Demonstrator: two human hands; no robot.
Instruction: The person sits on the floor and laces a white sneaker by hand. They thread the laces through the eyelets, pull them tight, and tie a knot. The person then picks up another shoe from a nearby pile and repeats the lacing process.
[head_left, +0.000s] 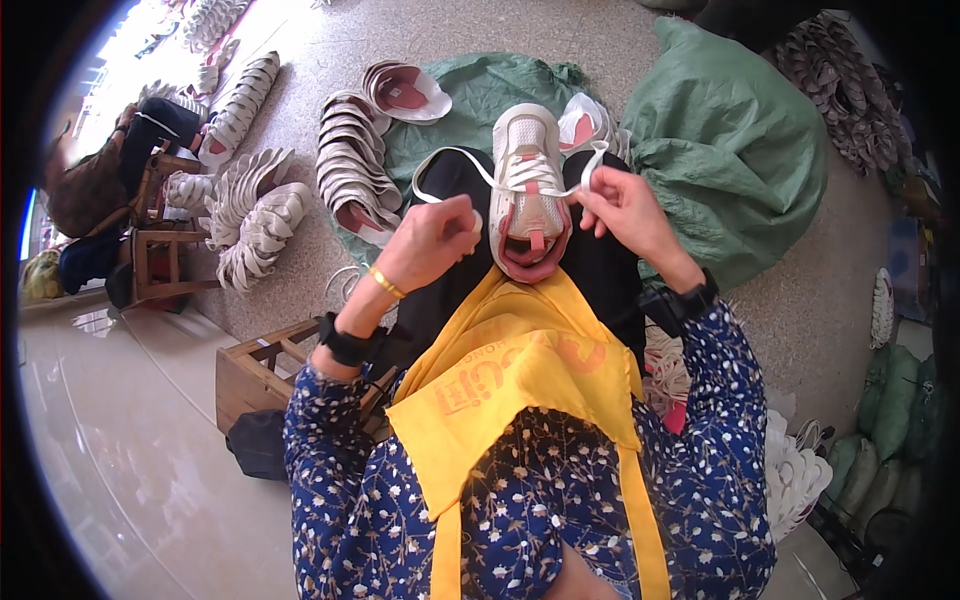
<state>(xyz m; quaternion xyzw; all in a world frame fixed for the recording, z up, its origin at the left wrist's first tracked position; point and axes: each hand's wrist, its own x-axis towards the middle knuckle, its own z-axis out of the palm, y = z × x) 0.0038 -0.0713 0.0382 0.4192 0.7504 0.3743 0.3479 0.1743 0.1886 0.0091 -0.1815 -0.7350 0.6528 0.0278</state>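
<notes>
A white and pink sneaker (533,205) sits upright between my knees, its toe pointing away from me and its opening toward me. White shoelace (535,172) crosses its tongue, with an end running out to each side. On the left, the lace arcs over my dark trouser leg into my left hand (435,240), whose fingers are closed on it. My right hand (618,208) pinches the other end close beside the shoe, and a small loop stands up above the fingertips. A yellow apron (500,370) covers my lap just below the shoe's heel.
Nested shoe uppers (355,160) lie in a row at the left, with more stacks (262,225) beyond. A large green sack (725,150) bulges at the right; another green cloth (480,95) lies behind the sneaker. A wooden stool (262,365) stands by my left elbow. Someone sits far left.
</notes>
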